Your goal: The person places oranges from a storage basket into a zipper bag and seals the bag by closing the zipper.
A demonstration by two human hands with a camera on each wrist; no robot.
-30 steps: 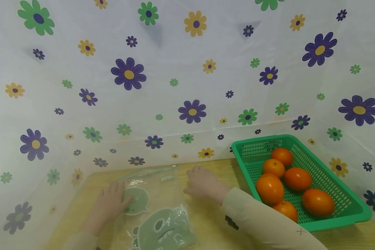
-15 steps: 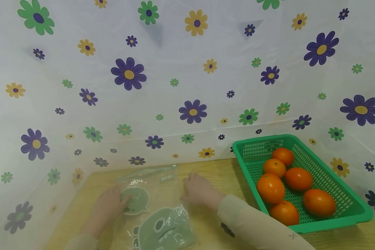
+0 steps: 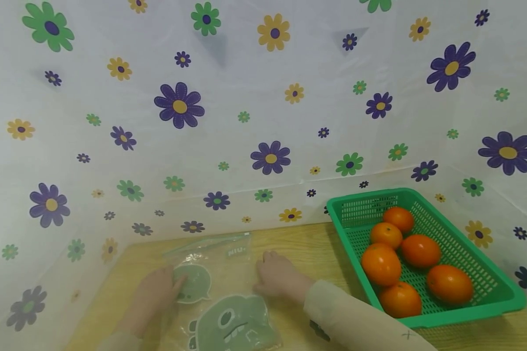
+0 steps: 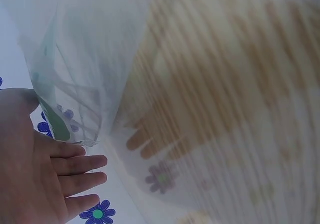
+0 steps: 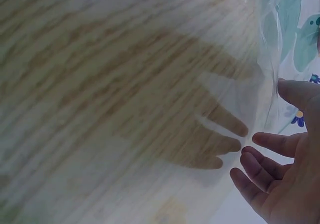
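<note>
A clear zip bag (image 3: 226, 273) printed with a pale green cartoon creature lies flat on the wooden table, its zip strip at the far end. At its left edge is my left hand (image 3: 155, 292), thumb over the bag; in the left wrist view the fingers of the left hand (image 4: 45, 169) are straight beside the plastic. My right hand (image 3: 281, 277) rests by the right edge. Seen in the right wrist view, the thumb of the right hand (image 5: 292, 159) is at the bag's edge and its fingers are loosely bent, holding nothing.
A green plastic basket (image 3: 347, 239) stands to the right, with several oranges (image 3: 420, 251) in it. Behind and at the sides hangs a white flower-patterned sheet (image 3: 228, 141). The wooden table (image 3: 307, 243) shows between bag and basket.
Both hands have slid a little nearer to me along the bag's edges. The right hand has also come slightly left. The bag and basket have hardly moved.
</note>
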